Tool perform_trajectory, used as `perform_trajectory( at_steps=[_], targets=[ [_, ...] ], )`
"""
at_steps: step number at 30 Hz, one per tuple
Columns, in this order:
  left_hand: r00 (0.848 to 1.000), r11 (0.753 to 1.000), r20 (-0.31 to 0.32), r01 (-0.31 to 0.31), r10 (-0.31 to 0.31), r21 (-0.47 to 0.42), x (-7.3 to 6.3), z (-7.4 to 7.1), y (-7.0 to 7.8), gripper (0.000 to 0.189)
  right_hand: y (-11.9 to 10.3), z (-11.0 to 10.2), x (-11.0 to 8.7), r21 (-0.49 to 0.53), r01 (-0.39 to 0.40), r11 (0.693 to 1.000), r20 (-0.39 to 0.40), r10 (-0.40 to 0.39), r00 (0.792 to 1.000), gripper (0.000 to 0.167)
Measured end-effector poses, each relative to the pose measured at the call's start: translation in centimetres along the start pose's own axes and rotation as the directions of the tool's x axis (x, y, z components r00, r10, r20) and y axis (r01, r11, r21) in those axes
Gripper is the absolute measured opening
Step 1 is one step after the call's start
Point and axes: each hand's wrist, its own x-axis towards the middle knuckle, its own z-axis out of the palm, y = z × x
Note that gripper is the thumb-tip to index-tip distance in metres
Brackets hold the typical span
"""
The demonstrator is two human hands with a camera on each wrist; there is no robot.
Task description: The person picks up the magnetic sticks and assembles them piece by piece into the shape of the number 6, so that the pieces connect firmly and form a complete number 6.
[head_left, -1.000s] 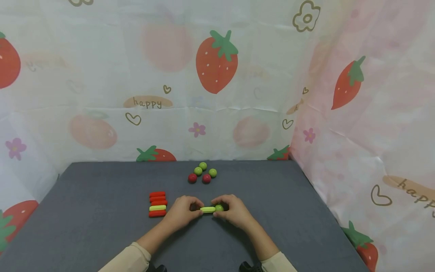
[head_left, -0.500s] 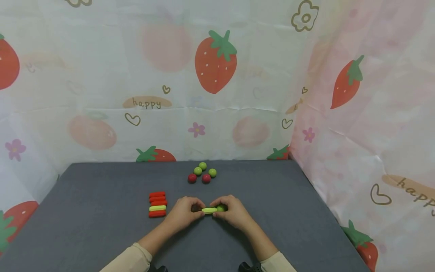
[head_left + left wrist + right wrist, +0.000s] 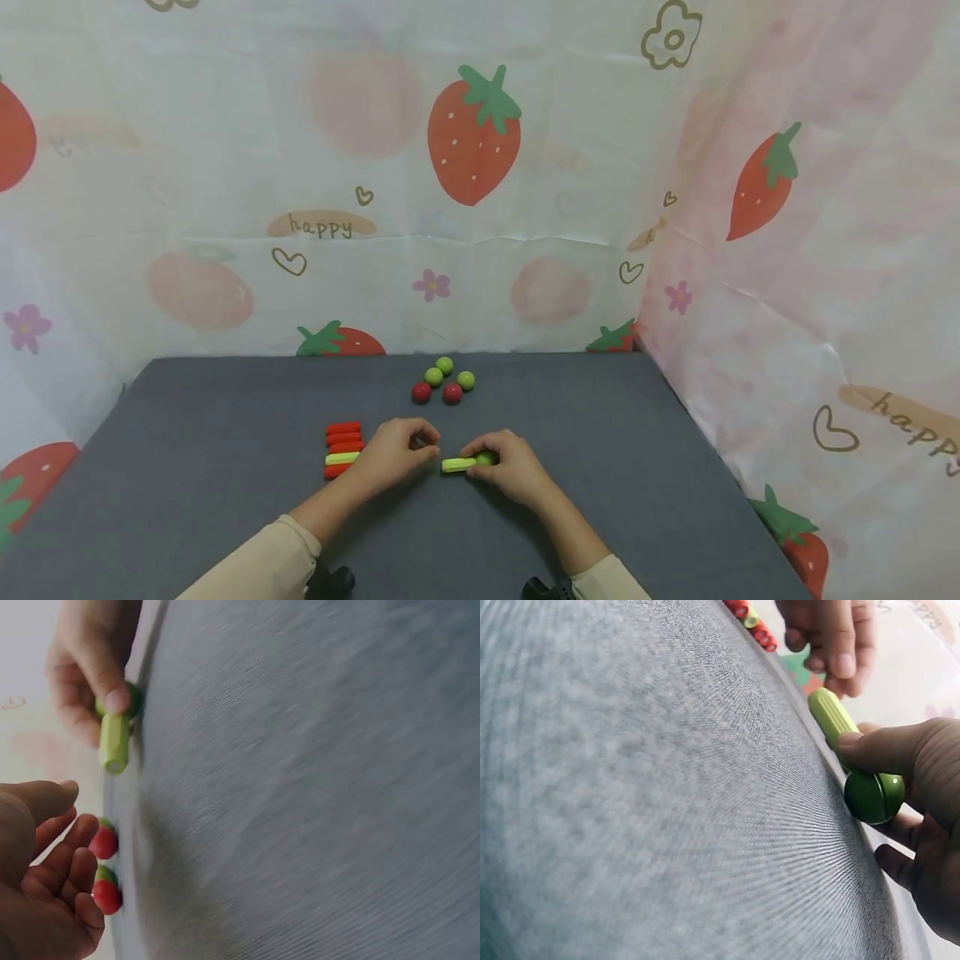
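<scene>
My right hand (image 3: 507, 467) pinches a yellow-green ribbed stick (image 3: 458, 465) with a round green ball (image 3: 874, 796) at its end. In the right wrist view the thumb lies along the stick beside the ball, which shows a seam line. The stick's free end points left, toward my left hand (image 3: 397, 450). That left hand is apart from the stick, its fingers loosely bent with nothing between them; the left wrist view shows the same gap.
Left of the left hand lies a row of red sticks (image 3: 343, 427) with one yellow-green stick (image 3: 342, 458) among them, partly behind the wrist. Farther back on the grey table (image 3: 225, 417) sit green balls (image 3: 444, 365) and two red balls (image 3: 422, 392). A strawberry-print curtain (image 3: 337, 125) hangs behind.
My left hand has let go of the stick's free end and moved left, away from it. The right hand keeps its grip nearly in place.
</scene>
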Motion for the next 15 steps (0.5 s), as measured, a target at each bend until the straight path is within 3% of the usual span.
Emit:
perform_trajectory(
  at_steps=[10, 15],
  targets=[
    [0.993, 0.992, -0.107, 0.069, -0.058, 0.105, 2.8, -2.4, -0.3, 0.027, 0.1, 0.2, -0.2, 0.025, -0.021, 0.999, 0.015, 0.02, 1.0, 0.019],
    [0.981, 0.988, -0.165, 0.12, -0.103, 0.1, 4.7, -3.1, -1.3, 0.035, 0.0, 0.1, 0.0, 0.019, -0.02, 1.0, 0.005, 0.02, 1.0, 0.019]
  ],
)
